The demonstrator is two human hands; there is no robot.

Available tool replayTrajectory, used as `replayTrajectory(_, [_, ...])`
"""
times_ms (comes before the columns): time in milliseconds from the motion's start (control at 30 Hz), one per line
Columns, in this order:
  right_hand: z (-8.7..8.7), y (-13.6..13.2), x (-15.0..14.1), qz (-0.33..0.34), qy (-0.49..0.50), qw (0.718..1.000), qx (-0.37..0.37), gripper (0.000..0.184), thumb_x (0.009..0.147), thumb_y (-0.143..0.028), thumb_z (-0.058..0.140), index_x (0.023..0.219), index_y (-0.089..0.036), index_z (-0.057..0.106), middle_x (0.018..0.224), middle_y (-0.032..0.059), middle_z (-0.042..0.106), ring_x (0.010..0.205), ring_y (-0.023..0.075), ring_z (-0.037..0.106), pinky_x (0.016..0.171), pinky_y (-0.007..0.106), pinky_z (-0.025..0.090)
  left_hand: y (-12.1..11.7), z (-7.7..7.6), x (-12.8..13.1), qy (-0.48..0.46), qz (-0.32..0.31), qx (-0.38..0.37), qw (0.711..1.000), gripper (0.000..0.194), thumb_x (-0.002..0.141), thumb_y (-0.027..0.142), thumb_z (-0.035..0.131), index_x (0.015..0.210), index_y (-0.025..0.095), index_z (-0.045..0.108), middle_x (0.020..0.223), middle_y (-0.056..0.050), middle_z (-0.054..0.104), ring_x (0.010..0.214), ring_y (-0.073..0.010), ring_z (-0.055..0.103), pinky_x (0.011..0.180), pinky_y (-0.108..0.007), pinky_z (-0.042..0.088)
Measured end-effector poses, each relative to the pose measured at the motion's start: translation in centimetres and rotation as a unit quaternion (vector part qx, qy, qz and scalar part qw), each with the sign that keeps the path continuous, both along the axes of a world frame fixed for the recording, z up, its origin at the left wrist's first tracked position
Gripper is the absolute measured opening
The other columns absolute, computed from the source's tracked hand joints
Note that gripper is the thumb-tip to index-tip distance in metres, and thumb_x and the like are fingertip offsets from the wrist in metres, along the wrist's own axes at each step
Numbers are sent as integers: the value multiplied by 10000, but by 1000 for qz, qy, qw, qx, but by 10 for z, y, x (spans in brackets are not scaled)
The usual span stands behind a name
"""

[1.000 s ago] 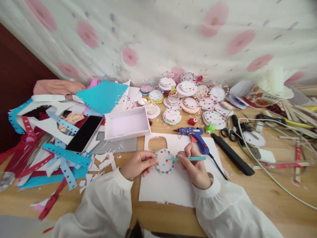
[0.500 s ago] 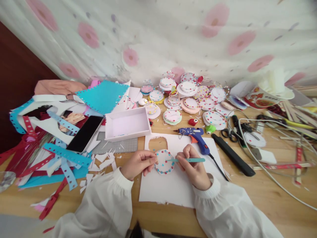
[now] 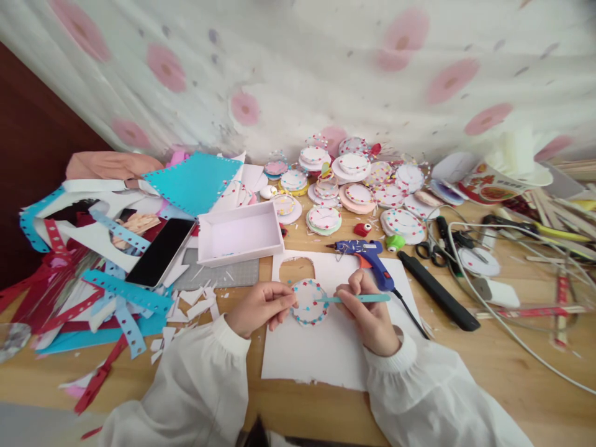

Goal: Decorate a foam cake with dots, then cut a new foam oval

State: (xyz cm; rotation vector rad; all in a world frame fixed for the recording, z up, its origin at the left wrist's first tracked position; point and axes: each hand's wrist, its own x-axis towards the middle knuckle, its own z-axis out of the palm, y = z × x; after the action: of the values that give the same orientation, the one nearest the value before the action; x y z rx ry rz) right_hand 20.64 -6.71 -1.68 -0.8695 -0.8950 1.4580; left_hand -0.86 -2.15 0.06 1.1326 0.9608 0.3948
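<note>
Thumb and fingers of my left hand (image 3: 265, 304) pinch the left edge of a round white paper piece (image 3: 308, 315), held over a white sheet. Small red and blue dots run around its rim, and a few sit nearer its middle. In my right hand (image 3: 365, 310), closed, is a slim teal pointed tool (image 3: 375, 298) that lies almost level. Its tip points left and reaches over the right side of the round piece. Whether the tip touches the paper or carries a dot is too small to tell. Fingers partly hide the tool's middle.
The white sheet (image 3: 302, 360) has a round hole. Behind it lie a blue glue gun (image 3: 365, 249), a white box (image 3: 239, 234) and several decorated paper discs (image 3: 323, 218). Paper scraps and a phone (image 3: 161, 251) lie left; a black bar-shaped object (image 3: 437, 288) and white cable (image 3: 507, 347) lie right.
My right hand and the teal tool have shifted slightly to the right. My left hand and the round piece stay nearly where they were.
</note>
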Motion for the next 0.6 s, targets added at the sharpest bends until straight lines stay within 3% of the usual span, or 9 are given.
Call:
replayTrajectory(167, [3, 3, 4, -46, 9, 999, -13, 292, 864, -289, 599, 764, -231, 331, 533, -107, 269, 443, 60, 241, 484, 241, 153, 0, 1, 1, -7, 11, -9, 1000, 401, 779, 509, 646, 732, 115, 588, 496, 54, 500, 352, -23, 380, 372, -165, 266])
replayTrajectory(367, [3, 3, 7, -56, 22, 998, -17, 298, 845, -305, 597, 747, -237, 324, 510, -116, 245, 424, 63, 179, 481, 245, 146, 1, -3, 0, -30, 77, -21, 996, 414, 800, 515, 627, 814, 102, 645, 503, 57, 484, 355, -19, 346, 375, -177, 224])
replayTrajectory(600, [-1, 3, 5, -15, 3, 1000, -19, 275, 842, -327, 618, 766, -235, 371, 524, -107, 277, 434, 67, 221, 478, 245, 156, -1, 3, 3, 69, 77, 82, 991, 472, 846, 535, 529, 893, 97, 697, 479, 40, 492, 356, -43, 329, 385, -198, 232])
